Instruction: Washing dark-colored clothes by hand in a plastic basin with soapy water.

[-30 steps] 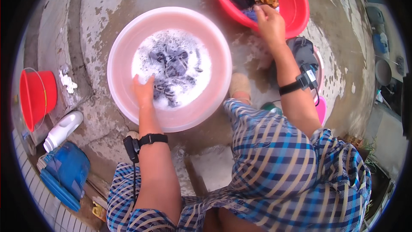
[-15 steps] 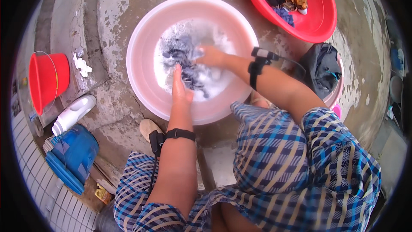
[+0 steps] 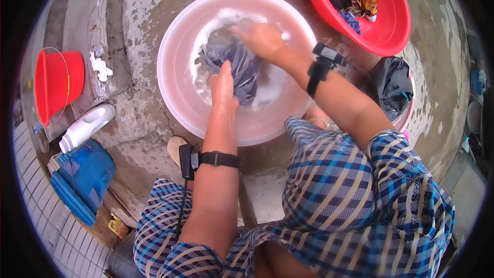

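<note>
A wet, dark blue-grey striped garment [image 3: 246,67] lies bunched in the soapy water of a large pale pink basin [image 3: 172,98]. My left hand [image 3: 224,86] is on the near-left side of the garment, seen edge-on, closed on its cloth with the thumb side up. Across from it, my right hand [image 3: 261,40] is over the far edge of the garment, close to the suds. Motion smears its fingers, so I cannot tell whether they grip the cloth. Part of the garment is hidden behind my hands and in the cloudy water.
At the upper right, a red basin [image 3: 393,25] holds dark and patterned clothes. Dark cloth [image 3: 393,85] sits in another tub at right. A red bucket [image 3: 59,85], a white bottle [image 3: 87,126] and a blue container [image 3: 90,175] stand on the left.
My right hand has moved up and away from my left hand. The garment, earlier spread low in the foam, is now bunched higher between them. The view has shifted slightly.
</note>
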The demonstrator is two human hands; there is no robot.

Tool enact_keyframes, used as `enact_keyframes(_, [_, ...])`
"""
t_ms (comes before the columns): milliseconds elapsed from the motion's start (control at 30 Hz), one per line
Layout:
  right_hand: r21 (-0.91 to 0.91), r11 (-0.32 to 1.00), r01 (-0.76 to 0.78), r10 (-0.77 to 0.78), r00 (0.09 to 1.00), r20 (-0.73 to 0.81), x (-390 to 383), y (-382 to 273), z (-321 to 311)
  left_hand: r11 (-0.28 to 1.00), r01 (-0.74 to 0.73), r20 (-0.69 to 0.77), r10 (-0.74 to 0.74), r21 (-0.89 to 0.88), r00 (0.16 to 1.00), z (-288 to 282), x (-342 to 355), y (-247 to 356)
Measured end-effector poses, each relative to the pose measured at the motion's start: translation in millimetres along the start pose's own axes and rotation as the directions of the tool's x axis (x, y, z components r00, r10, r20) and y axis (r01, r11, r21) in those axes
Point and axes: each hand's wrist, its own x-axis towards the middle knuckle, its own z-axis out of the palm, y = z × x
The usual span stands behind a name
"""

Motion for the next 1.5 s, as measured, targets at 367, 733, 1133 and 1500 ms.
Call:
enact_keyframes(367, [0.486, 0.819, -0.306, 0.020, 0.861, 0.508, -40, 52, 73, 0.987, 0.138, 0.050, -0.134, -0.082, 0.990, -33, 2, -3])
enact_keyframes(733, [-0.055, 0.988, -0.145, 0.154, 0.965, 0.214, 5, -30, 4, 0.991, -0.079, 0.029, 0.083, -0.110, 0.996, -8, 1, 5])
enact_keyframes(1133, [0.510, 0.860, -0.031, -0.290, 0.792, 0.537, -50, -36, 61, 0.951, 0.250, -0.032, -0.260, -0.179, 0.965, -72, 5, 4])
enact_keyframes(1500, [0.029, 0.997, 0.065, -0.069, 0.983, 0.168, 27, -9, 31, 0.997, -0.073, -0.062, 0.074, 0.015, 0.995, -27, -5, 14])
